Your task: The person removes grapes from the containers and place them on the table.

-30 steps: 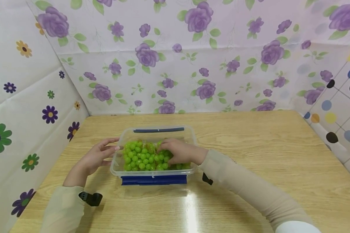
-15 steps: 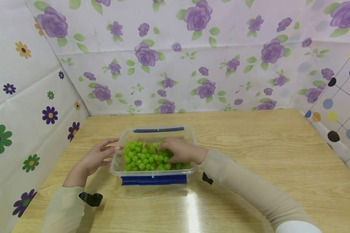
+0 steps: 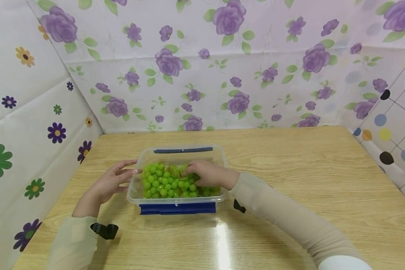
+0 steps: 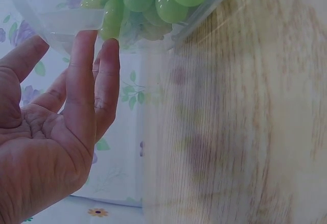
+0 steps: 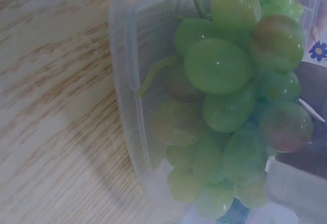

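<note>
A clear box [image 3: 148, 200] holds green grapes [image 3: 163, 183]. The person's right hand [image 3: 207, 174] reaches in over the box's right wall, fingertips hidden among the grapes. The left hand [image 3: 113, 180] is at its left wall, fingers extended. Under the box lies a wooden table [image 3: 290, 168]; behind it, floral cloth [image 3: 216, 84].

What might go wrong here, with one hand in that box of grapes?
Grapes might get bruised or pulled off their stems, since the right hand reaches in among them.
The open-topped box could slide if tugged: the left hand has its fingers at one side, not wrapped round it.
Loose grapes might roll across the bare table if any drop.
</note>
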Motion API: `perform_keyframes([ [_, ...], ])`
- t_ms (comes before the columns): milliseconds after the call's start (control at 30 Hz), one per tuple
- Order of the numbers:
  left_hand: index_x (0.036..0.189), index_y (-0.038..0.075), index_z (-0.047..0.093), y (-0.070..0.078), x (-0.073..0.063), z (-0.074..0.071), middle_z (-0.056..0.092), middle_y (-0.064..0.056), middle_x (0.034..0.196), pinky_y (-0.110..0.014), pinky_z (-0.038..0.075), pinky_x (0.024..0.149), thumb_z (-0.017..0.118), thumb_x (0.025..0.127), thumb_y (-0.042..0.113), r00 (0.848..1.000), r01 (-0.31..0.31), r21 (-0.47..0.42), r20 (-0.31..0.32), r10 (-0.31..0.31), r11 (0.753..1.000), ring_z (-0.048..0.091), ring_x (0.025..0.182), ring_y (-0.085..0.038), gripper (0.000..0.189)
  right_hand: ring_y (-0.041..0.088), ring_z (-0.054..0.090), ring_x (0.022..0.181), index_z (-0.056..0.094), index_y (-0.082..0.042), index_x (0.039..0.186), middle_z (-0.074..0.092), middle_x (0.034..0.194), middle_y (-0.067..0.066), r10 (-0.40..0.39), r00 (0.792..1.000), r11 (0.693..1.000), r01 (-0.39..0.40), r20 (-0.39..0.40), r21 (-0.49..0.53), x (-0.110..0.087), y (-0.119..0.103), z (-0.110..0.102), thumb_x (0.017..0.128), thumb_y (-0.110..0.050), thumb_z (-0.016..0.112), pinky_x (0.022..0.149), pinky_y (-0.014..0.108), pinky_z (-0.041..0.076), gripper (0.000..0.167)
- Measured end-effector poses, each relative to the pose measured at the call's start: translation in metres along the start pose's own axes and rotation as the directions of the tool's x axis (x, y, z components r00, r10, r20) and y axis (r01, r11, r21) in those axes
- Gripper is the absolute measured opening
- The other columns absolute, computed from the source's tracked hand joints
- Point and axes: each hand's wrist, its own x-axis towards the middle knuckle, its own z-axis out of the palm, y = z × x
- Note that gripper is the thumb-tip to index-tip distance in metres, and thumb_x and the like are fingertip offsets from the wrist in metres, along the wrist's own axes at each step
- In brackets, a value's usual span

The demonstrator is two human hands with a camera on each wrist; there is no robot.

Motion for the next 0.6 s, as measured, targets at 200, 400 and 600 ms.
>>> perform_keyframes([
  [200, 0.151, 0.009, 0.020, -0.0001, -0.0001, -0.0005, 0.034, -0.027, 0.147, -0.047, 0.048, 0.093, 0.047, 0.100, 0.039, 1.000, -0.012, 0.005, -0.001, 0.012, 1.000, 0.042, 0.129, -0.039, 0.066, 0.021, 0.059, 0.106, 0.065, -0.004, 0.119, 0.063, 0.113, 0.008, 0.002, 1.000, 1.000, -0.002, -0.022, -0.015, 0.0003, 0.0013, 0.0009, 0.083, 0.001, 0.070, 0.094, 0.031, 0.048, 0.037],
  [400, 0.152, 0.009, 0.019, -0.0002, -0.0002, -0.0002, 0.034, -0.027, 0.147, -0.049, 0.047, 0.094, 0.048, 0.100, 0.039, 1.000, -0.011, -0.002, -0.001, 0.011, 1.000, 0.042, 0.128, -0.040, 0.066, 0.022, 0.060, 0.105, 0.065, -0.002, 0.117, 0.064, 0.111, 0.009, 0.012, 0.999, 1.000, -0.011, -0.037, 0.007, 0.0010, 0.0019, 0.0007, 0.083, -0.001, 0.071, 0.092, 0.031, 0.050, 0.034],
  [600, 0.152, 0.010, 0.019, -0.0003, 0.0000, 0.0003, 0.033, -0.027, 0.147, -0.050, 0.047, 0.094, 0.047, 0.100, 0.040, 1.000, -0.007, -0.006, 0.000, 0.007, 1.000, 0.039, 0.130, -0.042, 0.067, 0.022, 0.060, 0.105, 0.065, -0.001, 0.116, 0.064, 0.113, 0.010, 0.018, 0.999, 1.000, -0.017, -0.049, 0.024, 0.0004, 0.0011, -0.0009, 0.084, -0.002, 0.070, 0.091, 0.031, 0.050, 0.032],
])
